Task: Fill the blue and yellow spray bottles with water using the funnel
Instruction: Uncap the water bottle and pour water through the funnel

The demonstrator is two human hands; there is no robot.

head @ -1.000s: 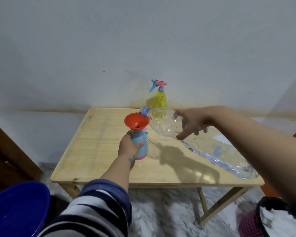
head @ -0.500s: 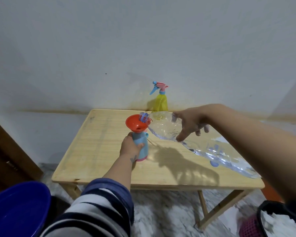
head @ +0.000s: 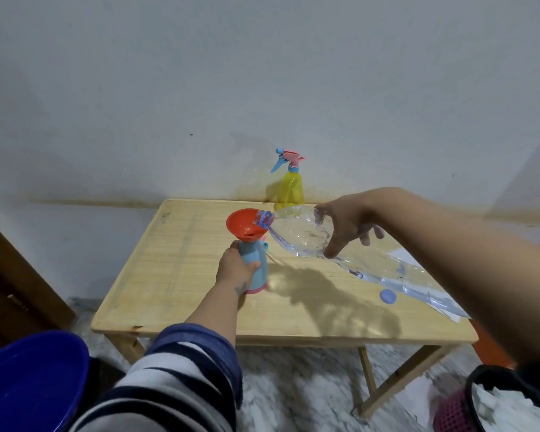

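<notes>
The clear water bottle (head: 300, 233) has tipped further, so its mouth now sits right inside the orange funnel (head: 247, 224) rim instead of just beside it. Left hand (head: 236, 269) is wrapped around the blue spray bottle (head: 256, 265) mid-tabletop, funnel stuck in its neck. Right hand (head: 345, 224) grips the water bottle's shoulder; yellow spray bottle (head: 290, 185) stands at the far edge, and a blue cap (head: 481, 296) lies near the right edge.
</notes>
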